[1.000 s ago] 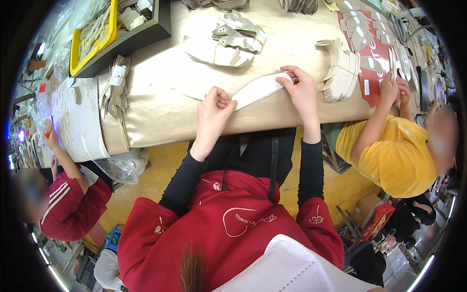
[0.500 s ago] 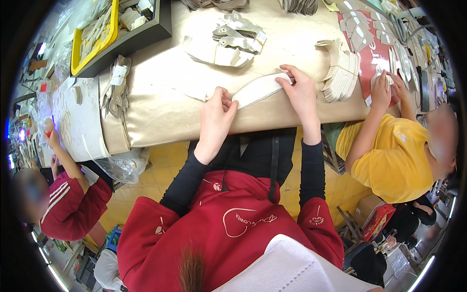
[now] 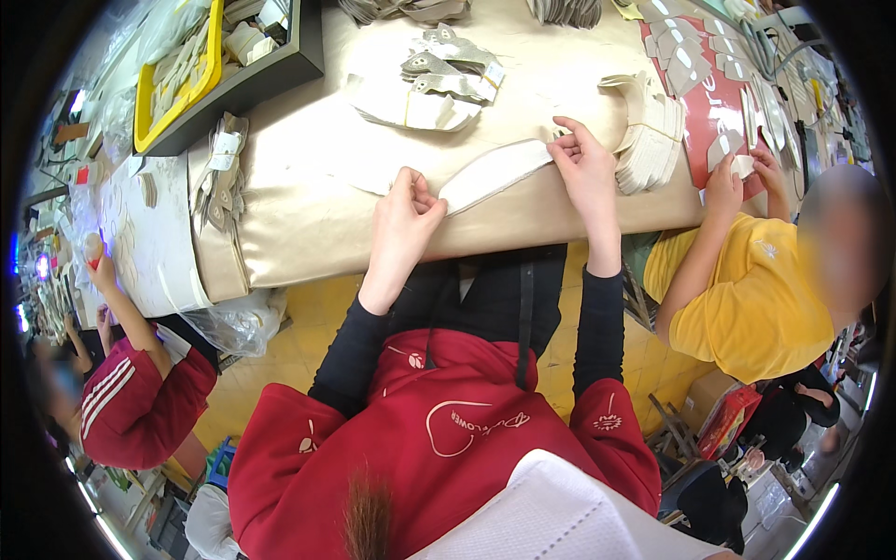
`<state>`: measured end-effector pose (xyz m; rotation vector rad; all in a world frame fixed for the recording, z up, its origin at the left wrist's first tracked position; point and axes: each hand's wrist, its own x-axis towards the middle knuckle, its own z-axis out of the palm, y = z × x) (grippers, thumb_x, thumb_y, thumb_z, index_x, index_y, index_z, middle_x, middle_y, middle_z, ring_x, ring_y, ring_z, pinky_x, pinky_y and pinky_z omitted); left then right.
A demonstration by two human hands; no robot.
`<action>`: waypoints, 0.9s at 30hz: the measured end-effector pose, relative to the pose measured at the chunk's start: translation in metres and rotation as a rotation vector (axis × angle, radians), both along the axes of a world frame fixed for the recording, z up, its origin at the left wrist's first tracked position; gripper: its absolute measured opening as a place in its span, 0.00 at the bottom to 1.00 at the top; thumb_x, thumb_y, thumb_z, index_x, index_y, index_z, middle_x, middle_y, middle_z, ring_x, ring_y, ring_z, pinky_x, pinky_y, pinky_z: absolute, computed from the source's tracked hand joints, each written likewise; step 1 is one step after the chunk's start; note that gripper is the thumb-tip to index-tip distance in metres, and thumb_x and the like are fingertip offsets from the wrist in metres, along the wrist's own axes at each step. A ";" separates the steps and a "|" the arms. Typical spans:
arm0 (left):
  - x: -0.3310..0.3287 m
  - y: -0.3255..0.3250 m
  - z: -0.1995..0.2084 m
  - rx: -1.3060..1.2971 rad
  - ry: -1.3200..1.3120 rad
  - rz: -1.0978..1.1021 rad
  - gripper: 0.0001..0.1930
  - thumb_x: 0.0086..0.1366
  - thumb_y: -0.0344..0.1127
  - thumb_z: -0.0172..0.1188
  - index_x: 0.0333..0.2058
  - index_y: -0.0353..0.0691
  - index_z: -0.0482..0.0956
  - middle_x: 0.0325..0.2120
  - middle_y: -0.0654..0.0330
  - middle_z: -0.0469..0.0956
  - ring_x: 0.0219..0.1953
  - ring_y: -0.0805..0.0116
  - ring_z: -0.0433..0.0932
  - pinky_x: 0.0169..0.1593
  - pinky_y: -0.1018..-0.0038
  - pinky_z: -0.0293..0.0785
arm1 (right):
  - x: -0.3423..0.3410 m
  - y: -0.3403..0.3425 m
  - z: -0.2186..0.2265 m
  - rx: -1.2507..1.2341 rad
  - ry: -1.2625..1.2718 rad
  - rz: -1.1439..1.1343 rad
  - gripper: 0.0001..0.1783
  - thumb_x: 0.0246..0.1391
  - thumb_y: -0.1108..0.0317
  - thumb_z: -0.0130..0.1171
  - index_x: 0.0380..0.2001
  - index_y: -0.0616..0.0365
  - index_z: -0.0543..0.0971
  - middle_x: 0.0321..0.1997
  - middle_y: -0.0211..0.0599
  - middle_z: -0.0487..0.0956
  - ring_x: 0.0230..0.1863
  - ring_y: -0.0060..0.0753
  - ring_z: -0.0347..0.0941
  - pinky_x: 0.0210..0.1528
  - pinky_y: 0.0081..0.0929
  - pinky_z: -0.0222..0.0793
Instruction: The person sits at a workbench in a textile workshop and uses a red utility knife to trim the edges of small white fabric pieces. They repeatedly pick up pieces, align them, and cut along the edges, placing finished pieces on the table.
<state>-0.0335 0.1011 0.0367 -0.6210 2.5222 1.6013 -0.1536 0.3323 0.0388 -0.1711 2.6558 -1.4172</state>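
strip: a long white curved strip (image 3: 495, 173) is lying on the beige table cover (image 3: 308, 219), near the table's front edge.
axis: its long axis is running from lower left to upper right, spanning between both hands.
left hand (image 3: 403, 219): it is pinching the strip's near, lower end with fingers closed on it.
right hand (image 3: 588, 168): it is pressing the far, upper end, fingertips bent down onto it, thumb side tucked.
nearer hand: both are touching; neither is reaching.
look: flat, thin, pale, slightly bowed, edges clean; material cannot be told.
around: a stack of cut beige pieces (image 3: 649, 135) is sitting just beside the right hand; grey cut shapes (image 3: 439, 79) are lying beyond; a person in yellow (image 3: 747, 299) is working at a red board (image 3: 700, 103).
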 end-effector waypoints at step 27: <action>0.006 -0.002 0.002 0.104 -0.002 -0.034 0.08 0.62 0.32 0.65 0.34 0.32 0.81 0.25 0.61 0.82 0.30 0.77 0.79 0.38 0.79 0.75 | 0.013 -0.008 0.000 -0.067 -0.061 0.097 0.12 0.55 0.73 0.63 0.42 0.67 0.82 0.35 0.34 0.80 0.33 0.21 0.75 0.40 0.20 0.72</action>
